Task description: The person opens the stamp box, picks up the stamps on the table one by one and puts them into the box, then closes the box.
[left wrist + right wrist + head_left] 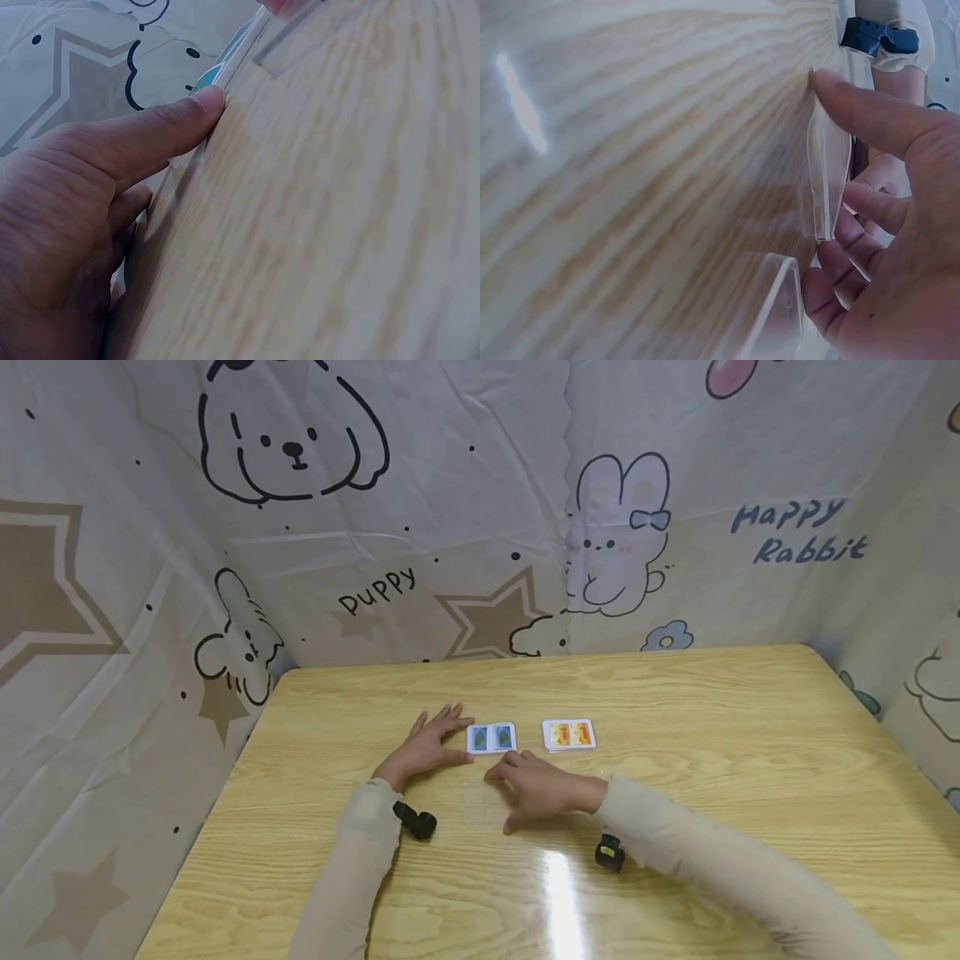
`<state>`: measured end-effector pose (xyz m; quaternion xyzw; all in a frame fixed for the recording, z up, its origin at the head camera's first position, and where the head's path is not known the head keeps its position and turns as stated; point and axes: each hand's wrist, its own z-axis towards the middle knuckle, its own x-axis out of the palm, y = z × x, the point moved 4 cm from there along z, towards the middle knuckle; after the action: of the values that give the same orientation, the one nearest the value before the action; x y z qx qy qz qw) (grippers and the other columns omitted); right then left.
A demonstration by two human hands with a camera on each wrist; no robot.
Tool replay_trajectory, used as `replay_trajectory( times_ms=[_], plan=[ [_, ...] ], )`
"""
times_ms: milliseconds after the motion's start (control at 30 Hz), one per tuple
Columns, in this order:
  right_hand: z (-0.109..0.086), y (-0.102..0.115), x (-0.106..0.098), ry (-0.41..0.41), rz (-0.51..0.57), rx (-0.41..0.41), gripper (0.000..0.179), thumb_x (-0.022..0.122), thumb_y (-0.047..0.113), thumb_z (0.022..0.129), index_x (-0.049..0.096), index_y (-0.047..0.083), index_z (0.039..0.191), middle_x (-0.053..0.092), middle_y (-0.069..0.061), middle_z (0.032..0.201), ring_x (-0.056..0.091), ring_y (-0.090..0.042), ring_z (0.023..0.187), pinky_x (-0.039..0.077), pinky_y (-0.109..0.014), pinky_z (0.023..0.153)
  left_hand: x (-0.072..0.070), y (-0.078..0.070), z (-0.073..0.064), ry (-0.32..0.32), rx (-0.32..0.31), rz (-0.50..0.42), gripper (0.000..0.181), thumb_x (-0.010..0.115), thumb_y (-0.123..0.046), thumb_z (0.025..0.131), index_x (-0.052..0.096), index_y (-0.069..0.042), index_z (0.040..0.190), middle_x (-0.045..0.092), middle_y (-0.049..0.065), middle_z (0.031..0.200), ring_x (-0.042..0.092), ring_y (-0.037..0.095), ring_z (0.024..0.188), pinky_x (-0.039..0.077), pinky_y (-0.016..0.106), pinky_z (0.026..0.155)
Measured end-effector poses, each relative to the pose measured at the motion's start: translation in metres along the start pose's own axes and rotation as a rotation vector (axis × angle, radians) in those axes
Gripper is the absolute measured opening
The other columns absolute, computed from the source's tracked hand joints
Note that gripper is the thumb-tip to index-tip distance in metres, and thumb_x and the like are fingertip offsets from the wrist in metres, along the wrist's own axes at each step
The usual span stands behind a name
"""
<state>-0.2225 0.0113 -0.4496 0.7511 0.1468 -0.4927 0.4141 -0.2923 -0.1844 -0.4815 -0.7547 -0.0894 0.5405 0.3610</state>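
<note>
In the head view, a small white card stack (pixel 491 738) with two blue-and-green pictures lies on the table. My left hand (pixel 423 750) is at its left end, fingers spread and fairly straight. The left thumb (pixel 165 131) touches the edge of the stack in the left wrist view. Just nearer to me lies a clear plastic case part (pixel 475 803), and my right hand (pixel 542 789) is at its right side. In the right wrist view, thumb and fingers hold a clear plastic piece (pixel 829 180) by its ends. A second clear piece (pixel 769 307) stands beside the fingers.
Another white card stack (pixel 568 735) with two orange pictures lies to the right. The wood-grain table (pixel 712 735) reaches back to a printed cloth (pixel 465 527) on the walls. Black wrist cameras (pixel 415 821) sit on both sleeves.
</note>
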Motion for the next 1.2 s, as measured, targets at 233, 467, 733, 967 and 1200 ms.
replay_trajectory(
  times_ms=[233, 467, 733, 967, 1200],
  plan=[
    [0.0, 0.002, 0.001, 0.016, -0.003, -0.004, 0.065, 0.079, 0.028, 0.077, 0.052, 0.008, 0.133, 0.051, -0.009, 0.127, 0.047, -0.022, 0.113, 0.045, -0.039, 0.097, 0.0, 0.0, 0.0, 0.0, -0.004, 0.009, 0.072, 0.07, -0.04, 0.087, 0.039, -0.02, 0.149, 0.011, 0.002, 0.163, 0.0, 0.021, 0.152, -0.013, 0.048, 0.121],
    [0.005, -0.003, -0.005, 0.013, -0.017, 0.008, 0.066, 0.076, 0.023, 0.077, 0.05, 0.008, 0.135, 0.049, -0.009, 0.129, 0.044, -0.023, 0.114, 0.045, -0.038, 0.098, -0.001, -0.001, -0.001, 0.002, -0.005, -0.004, 0.072, 0.071, -0.039, 0.086, 0.04, -0.019, 0.148, 0.012, 0.003, 0.163, 0.0, 0.021, 0.152, -0.012, 0.048, 0.121],
    [0.013, -0.012, -0.026, -0.085, 0.048, 0.035, 0.066, 0.077, 0.019, 0.079, 0.048, 0.005, 0.138, 0.047, -0.013, 0.131, 0.043, -0.028, 0.116, 0.043, -0.044, 0.1, -0.001, -0.001, 0.0, 0.001, 0.003, 0.004, 0.071, 0.07, -0.04, 0.086, 0.041, -0.02, 0.148, 0.012, 0.002, 0.163, 0.001, 0.021, 0.152, -0.011, 0.049, 0.121],
    [0.022, -0.021, -0.036, -0.135, 0.054, 0.064, 0.067, 0.076, 0.019, 0.08, 0.048, 0.003, 0.138, 0.045, -0.016, 0.136, 0.043, -0.032, 0.122, 0.041, -0.047, 0.104, -0.001, -0.001, -0.001, -0.001, 0.018, -0.019, 0.073, 0.071, -0.041, 0.085, 0.041, -0.018, 0.148, 0.012, 0.003, 0.163, 0.001, 0.022, 0.152, -0.012, 0.05, 0.121],
    [0.032, -0.03, -0.047, -0.169, -0.004, 0.101, 0.067, 0.074, 0.019, 0.079, 0.048, 0.004, 0.139, 0.046, -0.017, 0.137, 0.043, -0.033, 0.122, 0.04, -0.047, 0.105, 0.0, 0.0, 0.0, 0.003, 0.007, -0.03, 0.078, 0.076, -0.04, 0.081, 0.04, -0.02, 0.148, 0.011, 0.001, 0.163, 0.0, 0.02, 0.152, -0.012, 0.049, 0.121]
  ],
)
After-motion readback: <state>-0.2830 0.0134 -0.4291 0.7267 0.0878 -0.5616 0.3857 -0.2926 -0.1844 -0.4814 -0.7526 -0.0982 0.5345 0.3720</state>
